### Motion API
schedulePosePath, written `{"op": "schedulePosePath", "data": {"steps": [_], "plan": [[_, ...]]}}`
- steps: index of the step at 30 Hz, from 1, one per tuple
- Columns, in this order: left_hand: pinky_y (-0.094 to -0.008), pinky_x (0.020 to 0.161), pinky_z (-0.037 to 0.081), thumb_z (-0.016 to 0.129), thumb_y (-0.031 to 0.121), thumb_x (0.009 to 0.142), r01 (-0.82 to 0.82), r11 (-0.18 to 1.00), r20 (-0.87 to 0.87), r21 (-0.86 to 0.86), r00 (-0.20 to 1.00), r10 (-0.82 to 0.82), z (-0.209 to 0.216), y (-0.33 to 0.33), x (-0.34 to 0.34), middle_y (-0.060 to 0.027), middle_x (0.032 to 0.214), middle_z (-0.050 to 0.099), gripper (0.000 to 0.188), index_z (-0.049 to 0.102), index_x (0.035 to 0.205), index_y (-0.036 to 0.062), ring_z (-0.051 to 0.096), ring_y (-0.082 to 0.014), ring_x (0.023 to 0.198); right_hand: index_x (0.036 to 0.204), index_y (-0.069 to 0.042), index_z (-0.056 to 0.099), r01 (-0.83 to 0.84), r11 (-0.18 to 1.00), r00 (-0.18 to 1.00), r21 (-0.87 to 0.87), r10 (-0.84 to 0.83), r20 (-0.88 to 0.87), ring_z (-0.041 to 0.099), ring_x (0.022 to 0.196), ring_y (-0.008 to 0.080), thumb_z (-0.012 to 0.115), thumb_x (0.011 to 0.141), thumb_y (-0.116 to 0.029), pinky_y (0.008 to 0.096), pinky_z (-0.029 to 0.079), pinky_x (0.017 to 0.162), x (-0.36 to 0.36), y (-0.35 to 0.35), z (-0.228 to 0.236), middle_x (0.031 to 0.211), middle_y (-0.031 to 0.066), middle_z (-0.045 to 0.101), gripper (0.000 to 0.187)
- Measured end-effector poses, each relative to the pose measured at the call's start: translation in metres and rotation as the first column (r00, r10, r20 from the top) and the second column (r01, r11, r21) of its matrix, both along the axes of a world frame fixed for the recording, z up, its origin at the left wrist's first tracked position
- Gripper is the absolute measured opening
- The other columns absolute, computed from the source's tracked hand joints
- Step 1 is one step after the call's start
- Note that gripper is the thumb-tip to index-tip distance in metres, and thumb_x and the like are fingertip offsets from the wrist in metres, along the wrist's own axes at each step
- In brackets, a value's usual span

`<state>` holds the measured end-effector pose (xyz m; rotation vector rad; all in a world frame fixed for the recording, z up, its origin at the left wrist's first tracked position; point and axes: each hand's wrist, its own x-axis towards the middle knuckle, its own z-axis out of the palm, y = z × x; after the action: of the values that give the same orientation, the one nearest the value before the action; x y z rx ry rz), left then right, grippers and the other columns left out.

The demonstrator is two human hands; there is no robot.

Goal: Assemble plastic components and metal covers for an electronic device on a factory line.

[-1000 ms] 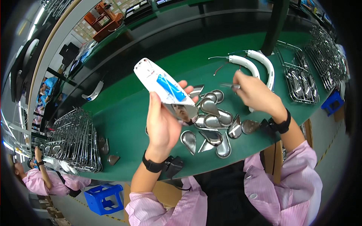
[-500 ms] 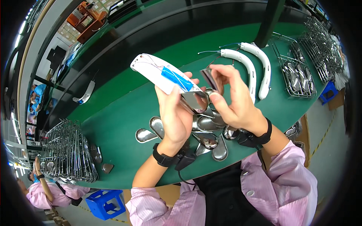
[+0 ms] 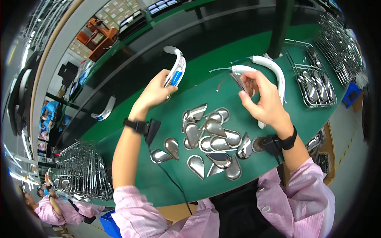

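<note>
My left hand [image 3: 152, 92] grips the lower end of a white curved housing [image 3: 179, 65], held up over the far side of the bench. A blue wrapped block [image 3: 177, 77] sits inside that housing. On the right, my right hand [image 3: 265, 99] is closed, with a thin, dark shiny piece [image 3: 237, 82] pinched between fingers and thumb; its exact kind I cannot make out. Between my forearms several mirror-bright teardrop-shaped covers [image 3: 218, 143] lie in a loose pile on the green bench. Two white curved housings with wires [image 3: 276, 75] rest just beyond my right hand, partly hidden by it.
A wire rack [image 3: 311, 85] with teardrop covers stands at the right, near a dark post [image 3: 281, 29]. Stacked wire racks [image 3: 81, 170] stand at the left. Another white housing [image 3: 106, 109] lies on the dark belt [image 3: 135, 71]. A co-worker in pink [image 3: 49, 208] is far left.
My left hand has carried the white housing away to the far left and turned it more upright. My right hand has moved slightly right, keeping the dark piece. The cover pile is now uncovered.
</note>
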<state>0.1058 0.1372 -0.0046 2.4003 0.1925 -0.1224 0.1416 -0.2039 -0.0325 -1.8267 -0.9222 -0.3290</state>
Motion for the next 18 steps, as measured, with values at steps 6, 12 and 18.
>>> {"op": "schedulePosePath", "data": {"steps": [6,12,18], "plan": [[-0.0383,0.105,0.045,0.073,0.033,0.088,0.064,0.954,0.194,0.293,0.973,-0.124,-0.036,0.086,0.075,-0.0248,0.134,0.061,0.066,0.052,0.141,-0.0005,0.060,-0.0346,0.124,0.114,0.002,0.057,-0.026,0.999,0.999,-0.029,0.026,0.022,0.061,0.069,0.0186,0.072,0.078,-0.003,0.0304,0.051,0.066,-0.003,0.010,-0.002,0.087,0.0093,0.063,0.039],[-0.0419,0.107,0.048,0.072,0.034,0.089,-0.005,0.914,0.104,0.406,0.994,-0.041,-0.037,0.132,0.025,-0.0238,0.137,0.060,0.066,0.050,0.145,0.0045,0.059,-0.0351,0.127,0.119,0.003,0.056,-0.006,0.997,0.999,-0.075,0.008,0.032,0.058,0.071,0.0179,0.071,0.078,0.000,0.0300,0.048,0.066,-0.005,0.009,0.000,0.094,0.0105,0.063,0.044],[-0.0467,0.092,0.055,0.057,0.014,0.089,-0.171,0.380,-0.019,0.909,0.894,0.448,-0.021,0.266,-0.085,-0.0158,0.121,0.069,0.040,0.059,0.129,0.0151,0.065,-0.0343,0.115,0.121,0.003,0.056,-0.003,0.995,1.000,-0.100,0.005,0.024,0.059,0.071,0.0165,0.071,0.077,0.001,0.0291,0.048,0.065,0.001,0.012,-0.007,0.096,0.0107,0.064,0.047]]}}
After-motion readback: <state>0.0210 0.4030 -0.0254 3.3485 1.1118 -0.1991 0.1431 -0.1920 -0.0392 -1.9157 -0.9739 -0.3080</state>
